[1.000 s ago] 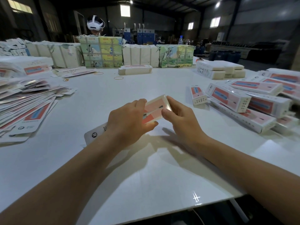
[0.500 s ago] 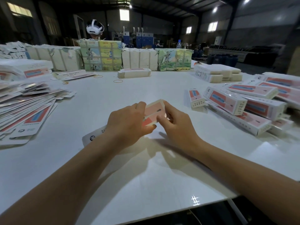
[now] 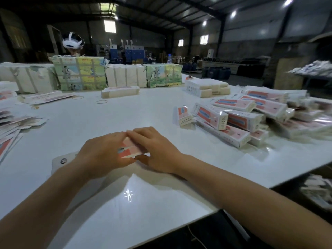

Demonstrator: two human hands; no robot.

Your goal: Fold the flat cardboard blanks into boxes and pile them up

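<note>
Your left hand [image 3: 106, 153] and right hand [image 3: 156, 150] meet, both pinching the pink cardboard blank [image 3: 132, 148] low over the near table [image 3: 143, 203], apparently to crease it, finished boxes [image 3: 233, 119] piled far right.

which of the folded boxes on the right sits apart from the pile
The small folded box at the pile's left edge, nearest the table's middle. It sits alone on the white table, while the other boxes overlap in a heap.
</note>
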